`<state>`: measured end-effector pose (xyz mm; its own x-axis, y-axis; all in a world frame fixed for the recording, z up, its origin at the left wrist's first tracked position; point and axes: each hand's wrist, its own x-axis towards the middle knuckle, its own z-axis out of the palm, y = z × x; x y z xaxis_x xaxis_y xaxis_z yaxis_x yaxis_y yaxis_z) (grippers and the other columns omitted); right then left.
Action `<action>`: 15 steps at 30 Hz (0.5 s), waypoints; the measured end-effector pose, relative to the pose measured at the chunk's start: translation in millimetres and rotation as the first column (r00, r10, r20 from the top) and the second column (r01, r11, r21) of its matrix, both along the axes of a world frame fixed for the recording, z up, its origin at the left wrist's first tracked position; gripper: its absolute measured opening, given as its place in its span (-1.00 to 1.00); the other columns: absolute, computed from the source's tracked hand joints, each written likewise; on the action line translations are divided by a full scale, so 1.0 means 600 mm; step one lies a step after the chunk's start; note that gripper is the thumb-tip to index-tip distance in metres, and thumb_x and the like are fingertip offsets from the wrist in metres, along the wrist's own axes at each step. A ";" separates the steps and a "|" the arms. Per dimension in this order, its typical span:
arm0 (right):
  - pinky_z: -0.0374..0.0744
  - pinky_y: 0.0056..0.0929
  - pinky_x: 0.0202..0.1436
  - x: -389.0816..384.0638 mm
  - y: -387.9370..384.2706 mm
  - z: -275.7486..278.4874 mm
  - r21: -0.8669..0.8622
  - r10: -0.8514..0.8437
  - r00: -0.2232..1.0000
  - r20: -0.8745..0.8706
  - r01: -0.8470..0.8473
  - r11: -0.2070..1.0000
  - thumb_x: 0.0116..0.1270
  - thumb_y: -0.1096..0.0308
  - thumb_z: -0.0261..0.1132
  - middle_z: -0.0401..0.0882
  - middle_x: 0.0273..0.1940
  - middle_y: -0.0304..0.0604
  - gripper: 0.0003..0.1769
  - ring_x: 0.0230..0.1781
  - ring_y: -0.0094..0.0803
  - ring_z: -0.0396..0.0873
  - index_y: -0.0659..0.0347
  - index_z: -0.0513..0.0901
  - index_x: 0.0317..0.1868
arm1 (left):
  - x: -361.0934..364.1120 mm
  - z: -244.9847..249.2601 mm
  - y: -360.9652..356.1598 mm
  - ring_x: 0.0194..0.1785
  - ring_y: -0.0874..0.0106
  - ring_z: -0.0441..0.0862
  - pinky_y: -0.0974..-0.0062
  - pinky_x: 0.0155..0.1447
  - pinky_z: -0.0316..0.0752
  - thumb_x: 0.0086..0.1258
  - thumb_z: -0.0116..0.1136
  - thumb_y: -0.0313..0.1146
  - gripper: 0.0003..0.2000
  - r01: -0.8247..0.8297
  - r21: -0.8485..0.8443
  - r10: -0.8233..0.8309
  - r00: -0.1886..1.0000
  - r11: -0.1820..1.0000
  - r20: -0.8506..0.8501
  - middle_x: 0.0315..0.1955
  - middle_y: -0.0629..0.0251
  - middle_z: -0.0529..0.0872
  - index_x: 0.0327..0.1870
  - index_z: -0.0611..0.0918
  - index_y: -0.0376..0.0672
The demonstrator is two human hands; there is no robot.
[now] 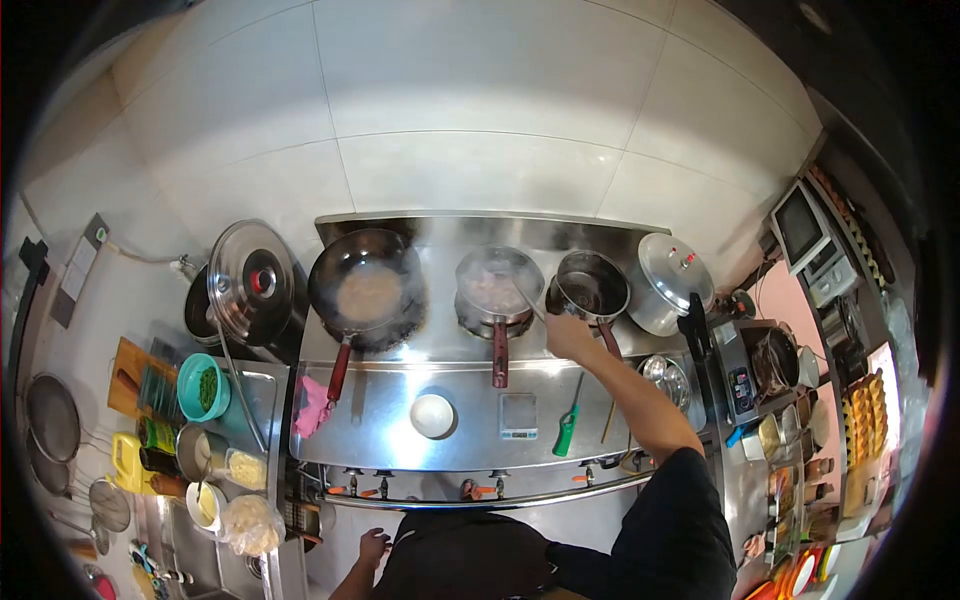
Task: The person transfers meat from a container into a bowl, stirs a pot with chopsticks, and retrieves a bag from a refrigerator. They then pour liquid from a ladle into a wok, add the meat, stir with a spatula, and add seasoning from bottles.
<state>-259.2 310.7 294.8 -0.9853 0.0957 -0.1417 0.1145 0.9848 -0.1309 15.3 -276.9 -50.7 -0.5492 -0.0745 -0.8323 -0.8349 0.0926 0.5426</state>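
Observation:
My right hand [570,338] is closed around the handle of a thin utensil [527,300], whose far end reaches into the steaming middle pan [499,282]. Left of it, a dark wok [367,290] holds brownish liquid and steams. A dark, seemingly empty pot [590,287] stands just right of the middle pan. Low in the view, my left hand [374,547] hangs near the counter's front edge, touching nothing visible, its fingers loosely curled. On the steel counter in front of the pans lie a white bowl [432,415], a small scale [519,415] and a green lighter [567,430].
A pressure cooker [670,285] stands at the stove's right end. At the left are a large lidded pot [255,285], a pink cloth [313,405] and a teal bowl [203,388] with greens. Gas knobs and a rail [480,504] line the front edge.

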 end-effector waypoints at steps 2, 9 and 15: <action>0.59 0.07 -0.03 0.020 -0.008 0.042 0.016 0.011 0.996 0.090 -0.012 1.000 0.18 0.44 0.13 0.65 -0.20 0.27 -0.72 -0.13 0.19 0.65 0.32 0.60 -0.11 | 0.004 0.003 0.005 -0.36 0.29 0.76 0.43 -0.39 0.57 0.32 0.16 -0.57 -0.56 -0.019 -0.011 0.019 1.000 1.000 -0.002 -0.20 0.00 0.74 0.24 0.49 -0.34; 0.61 0.01 -0.04 0.080 0.011 0.162 0.098 0.146 0.977 0.155 -0.162 0.982 0.13 0.47 0.12 0.68 -0.22 0.17 -0.72 -0.16 0.11 0.68 0.32 0.65 -0.16 | 0.015 0.003 -0.004 -0.41 0.29 0.75 0.45 -0.44 0.59 0.29 0.15 -0.62 -0.57 0.010 0.023 -0.011 0.999 1.000 0.043 -0.21 -0.03 0.74 0.22 0.51 -0.37; 0.64 -0.04 -0.07 0.091 -0.008 0.244 0.157 0.144 0.949 0.280 -0.194 0.968 0.11 0.44 0.19 0.70 -0.22 0.17 -0.70 -0.15 0.08 0.69 0.30 0.70 -0.14 | 0.017 -0.012 -0.010 -0.50 0.31 0.71 0.44 -0.47 0.59 0.29 0.13 -0.64 -0.57 -0.034 0.023 0.034 0.999 0.999 0.022 -0.25 -0.05 0.74 0.22 0.52 -0.33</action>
